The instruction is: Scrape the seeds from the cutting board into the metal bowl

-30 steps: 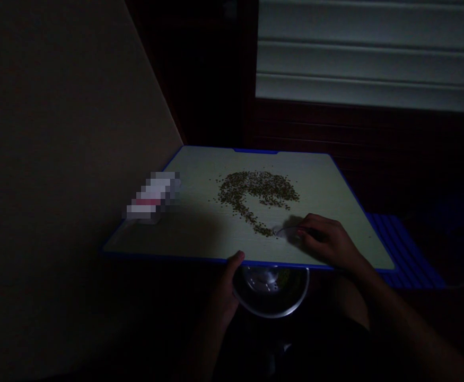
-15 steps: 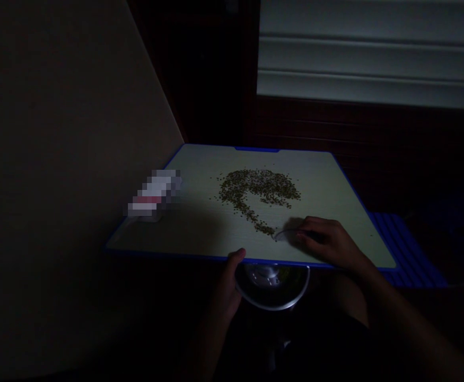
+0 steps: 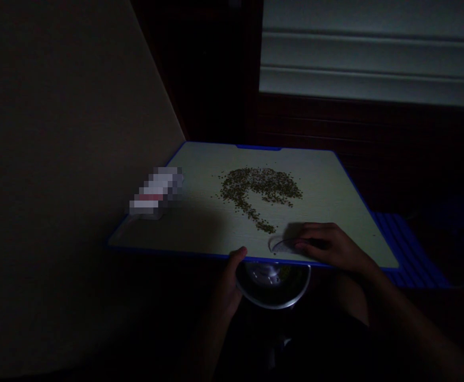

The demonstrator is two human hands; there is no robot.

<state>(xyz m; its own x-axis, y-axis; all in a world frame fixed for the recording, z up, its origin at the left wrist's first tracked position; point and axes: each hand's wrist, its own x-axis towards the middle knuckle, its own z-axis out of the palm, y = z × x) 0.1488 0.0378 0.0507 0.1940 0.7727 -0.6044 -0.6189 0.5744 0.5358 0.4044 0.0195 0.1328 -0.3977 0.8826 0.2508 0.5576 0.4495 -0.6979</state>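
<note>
A pale board [image 3: 192, 233] with a blue rim bears a spread of small greenish-brown seeds or grains [image 3: 261, 183]. A narrow trail of them runs toward the near edge. My right hand [image 3: 327, 244], low over the board's near right part, pinches a thin, curved, see-through piece [image 3: 281, 244]. Its curved end touches the board just nearer than the trail's tip, with a stray grain beside it. At the near edge my left hand [image 3: 232, 281] has its thumb on the rim and its fingers below, partly in shadow. Under that edge sits a shiny metal bowl [image 3: 273, 303], with some grains inside.
A blurred-out white and red item [image 3: 156, 193] lies at the board's left edge, close to a plain wall [image 3: 76, 132]. Right of the board is a blue ribbed surface [image 3: 410, 249]. White horizontal panels [image 3: 370, 58] stand behind. The room is very dark.
My right hand has drawn the see-through piece from the trail's tip toward the near edge, and a little to the left. More grains now show in the bowl. My left hand stays put.
</note>
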